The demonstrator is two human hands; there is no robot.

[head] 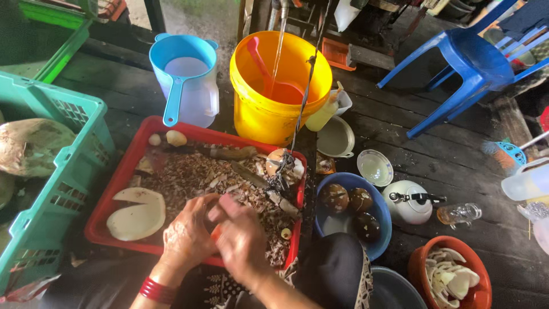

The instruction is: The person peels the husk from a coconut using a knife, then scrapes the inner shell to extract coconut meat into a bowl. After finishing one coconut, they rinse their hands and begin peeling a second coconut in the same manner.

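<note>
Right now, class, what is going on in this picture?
A person works with both hands over a red tray full of brown shavings. The left hand and right hand are pressed together around something small; blur hides what it is. White shell-shaped pieces lie in the tray. Water runs into a yellow bucket behind it, and a blue bowl holds dark round husked pieces.

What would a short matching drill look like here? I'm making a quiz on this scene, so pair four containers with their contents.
1 yellow bucket
2 red tray
3 blue bowl
4 orange bowl

a dark round shells
b white peeled pieces
c water and a red scoop
d brown shavings

Pairs: 1-c, 2-d, 3-a, 4-b. Both hands, left hand and right hand, work over the tray.
</note>
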